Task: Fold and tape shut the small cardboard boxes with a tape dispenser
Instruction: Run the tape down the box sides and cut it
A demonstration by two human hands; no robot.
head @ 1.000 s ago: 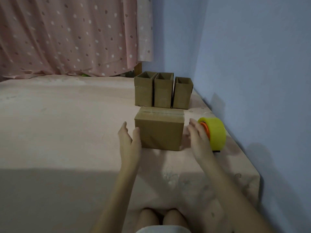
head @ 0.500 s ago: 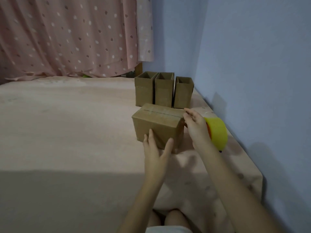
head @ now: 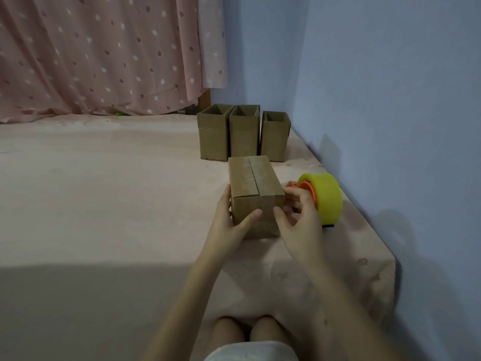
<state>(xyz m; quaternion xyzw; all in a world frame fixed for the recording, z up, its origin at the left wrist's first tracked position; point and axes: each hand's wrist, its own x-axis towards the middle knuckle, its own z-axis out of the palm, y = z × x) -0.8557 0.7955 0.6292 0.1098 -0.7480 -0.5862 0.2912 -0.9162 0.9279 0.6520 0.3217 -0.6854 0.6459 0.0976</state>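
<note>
A closed small cardboard box (head: 253, 178) lies on the pink sheet (head: 104, 191), its long side pointing away from me, with a taped seam running along its top. My left hand (head: 229, 225) grips its near left corner, fingers on the left side and thumb across the near face. My right hand (head: 299, 220) holds the near right corner with curled fingers, thumb on the near face. Just right of that hand stands the tape dispenser (head: 325, 196), a yellow roll on an orange core, and neither hand is on it.
Three open-topped cardboard boxes (head: 243, 136) stand upright in a row behind the closed one. A blue wall (head: 390, 126) runs close along the right edge of the bed. A spotted pink curtain (head: 104, 56) hangs at the back. My knees (head: 250, 332) show at the bottom.
The box has been turned a quarter turn; its long side now points away from me. Both hands moved onto its near corners. The tape dispenser stays in place.
</note>
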